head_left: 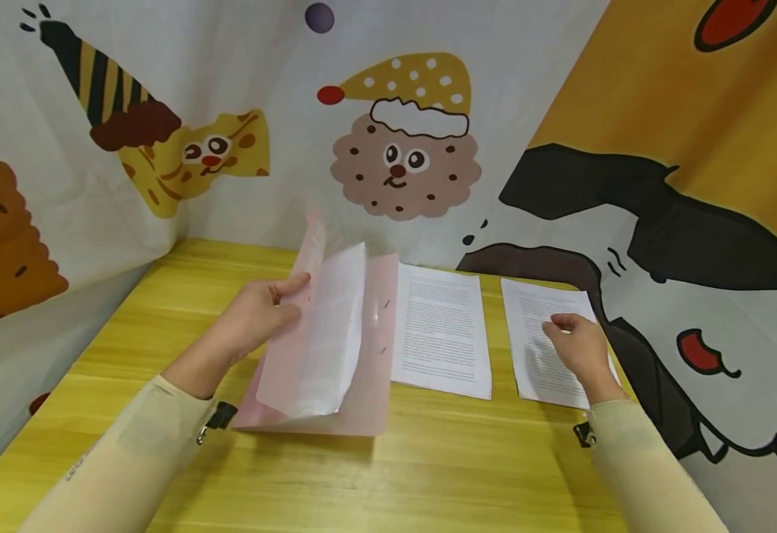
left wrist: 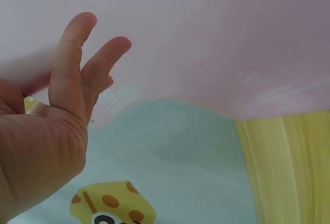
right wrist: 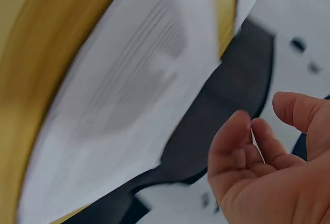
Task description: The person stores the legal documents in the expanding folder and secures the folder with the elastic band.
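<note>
A pink folder point(head_left: 376, 392) stands partly opened on the table, its front cover point(head_left: 281, 366) lifted, with white sheets point(head_left: 335, 333) inside tilted up. My left hand point(head_left: 251, 318) holds that raised cover by its left edge, between thumb and fingers. In the left wrist view, fingers point(left wrist: 69, 74) lie against the pink plastic. Over the printed sheets on the right point(head_left: 535, 363) hovers my right hand point(head_left: 578, 348), fingers loosely curled and nothing between them. The right wrist view shows a gap between its thumb point(right wrist: 294, 110) and fingers.
Another stack of printed pages point(head_left: 441, 333) lies between the folder and the right-hand sheets, touching the folder's right side. The yellow wooden table point(head_left: 428, 474) backs onto a hanging cloth point(head_left: 241, 74) with cartoon prints, which also runs along both sides.
</note>
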{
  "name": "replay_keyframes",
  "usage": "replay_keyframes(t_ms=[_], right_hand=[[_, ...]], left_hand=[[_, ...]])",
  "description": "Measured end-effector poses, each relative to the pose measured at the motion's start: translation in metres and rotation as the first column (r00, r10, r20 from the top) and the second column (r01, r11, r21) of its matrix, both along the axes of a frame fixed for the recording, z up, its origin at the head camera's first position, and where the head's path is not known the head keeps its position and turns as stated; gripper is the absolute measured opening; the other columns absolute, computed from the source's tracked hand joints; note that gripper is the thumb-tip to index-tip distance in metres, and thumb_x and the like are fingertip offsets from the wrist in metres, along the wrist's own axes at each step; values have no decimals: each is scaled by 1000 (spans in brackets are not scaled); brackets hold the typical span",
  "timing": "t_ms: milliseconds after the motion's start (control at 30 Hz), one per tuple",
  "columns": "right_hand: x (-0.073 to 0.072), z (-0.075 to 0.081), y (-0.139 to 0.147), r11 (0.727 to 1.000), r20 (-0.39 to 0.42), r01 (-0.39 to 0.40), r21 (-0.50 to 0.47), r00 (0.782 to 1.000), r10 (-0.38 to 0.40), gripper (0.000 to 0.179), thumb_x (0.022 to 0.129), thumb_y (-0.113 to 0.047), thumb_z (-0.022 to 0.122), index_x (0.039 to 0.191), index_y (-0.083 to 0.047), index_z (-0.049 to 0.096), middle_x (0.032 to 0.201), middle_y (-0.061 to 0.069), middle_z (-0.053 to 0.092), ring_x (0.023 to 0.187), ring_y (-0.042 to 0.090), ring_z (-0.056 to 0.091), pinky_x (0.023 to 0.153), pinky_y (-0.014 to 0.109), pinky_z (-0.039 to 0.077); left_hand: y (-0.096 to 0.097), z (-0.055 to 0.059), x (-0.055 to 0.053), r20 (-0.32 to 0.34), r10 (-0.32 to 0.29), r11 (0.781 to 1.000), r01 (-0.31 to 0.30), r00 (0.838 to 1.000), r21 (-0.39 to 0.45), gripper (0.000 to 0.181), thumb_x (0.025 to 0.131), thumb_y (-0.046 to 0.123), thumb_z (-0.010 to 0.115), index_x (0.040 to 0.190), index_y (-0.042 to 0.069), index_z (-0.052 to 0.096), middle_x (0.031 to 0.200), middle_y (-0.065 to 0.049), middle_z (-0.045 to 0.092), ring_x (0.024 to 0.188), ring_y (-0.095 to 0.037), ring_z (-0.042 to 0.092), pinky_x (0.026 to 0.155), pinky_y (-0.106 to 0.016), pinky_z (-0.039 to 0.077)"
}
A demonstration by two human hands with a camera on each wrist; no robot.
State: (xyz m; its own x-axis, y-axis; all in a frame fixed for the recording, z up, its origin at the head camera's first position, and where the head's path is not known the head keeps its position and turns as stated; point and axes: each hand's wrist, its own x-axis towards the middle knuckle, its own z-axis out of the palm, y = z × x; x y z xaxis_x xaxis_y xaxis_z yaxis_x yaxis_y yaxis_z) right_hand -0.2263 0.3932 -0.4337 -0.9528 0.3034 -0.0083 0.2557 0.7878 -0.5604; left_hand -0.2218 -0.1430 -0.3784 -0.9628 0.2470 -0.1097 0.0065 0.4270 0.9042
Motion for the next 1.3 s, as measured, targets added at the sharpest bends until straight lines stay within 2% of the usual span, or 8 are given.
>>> replay_keyframes(t_ms=[133, 300, 467, 600, 800, 1067, 1200, 1300], right_hand=[[-2, -8, 27, 995, 76, 76, 67, 994, -81, 64, 106, -36, 56, 149, 11, 52, 148, 36, 57, 134, 51, 53, 108, 63, 48], [-5, -19, 25, 998, 107, 15, 66, 994, -22, 71, 105, -40, 57, 151, 14, 46, 149, 38, 53, 133, 53, 54, 110, 63, 48], [-19, -21, -16, 994, 70, -99, 43, 993, 96, 75, 105, -46, 59, 153, 11, 45, 148, 35, 56, 132, 51, 58, 108, 60, 50], [-32, -20, -60, 985, 147, -170, 28, 975, 164, 87, 104, -53, 60, 159, 11, 36, 154, 36, 51, 137, 52, 54, 111, 60, 49], [-54, -29, -106, 976, 386, -181, 119, 914, 122, 126, 91, -67, 71, 161, 20, 12, 157, 44, 39, 139, 52, 51, 116, 60, 46], [-69, -29, -133, 965, 443, -192, 177, 892, 96, 130, 88, -52, 82, 160, 22, 4, 162, 44, 31, 148, 51, 43, 124, 57, 40], [-70, -28, -134, 971, 461, -172, 168, 884, 77, 130, 89, -54, 82, 163, 19, 3, 164, 39, 34, 145, 47, 48, 123, 58, 41], [-68, -31, -130, 981, 427, -130, 141, 902, 58, 128, 87, -53, 84, 165, 15, 7, 163, 37, 39, 142, 46, 51, 120, 59, 43]], left_hand=[[-3, -2, 1, -7, 2, 1000, -2, 1000, 4, 67, 97, 2, 55, 162, 10, 43, 169, -11, 42, 54, -8, 26, 53, -24, 37], [-8, -2, 3, -11, 10, 1000, -10, 1000, -2, 67, 96, 1, 55, 162, 10, 44, 170, -7, 42, 53, -7, 25, 52, -24, 37], [-11, -1, 4, -2, 17, 1000, -17, 1000, -8, 68, 96, 2, 55, 162, 12, 44, 169, -11, 43, 53, -8, 26, 53, -24, 37], [-12, 0, 6, 2, 20, 1000, -20, 1000, -11, 67, 97, 3, 55, 162, 13, 44, 169, -12, 43, 53, -8, 26, 53, -24, 37], [-12, -1, 6, -6, 29, 1000, -29, 1000, -9, 67, 97, 3, 56, 162, 13, 44, 166, -14, 47, 57, -9, 31, 54, -24, 39], [-18, 2, 7, -12, 19, 1000, -19, 1000, -5, 67, 98, 3, 56, 163, 13, 43, 171, -7, 41, 61, -12, 33, 55, -26, 38], [-19, 1, 6, -21, 12, 1000, -12, 1000, -7, 66, 98, 4, 56, 163, 12, 42, 172, -3, 39, 91, -21, 55, 59, -25, 42], [-19, 0, 6, -28, 10, 1000, -10, 1000, -5, 66, 98, 3, 56, 163, 12, 42, 171, -2, 39, 109, -26, 55, 63, -24, 43]])
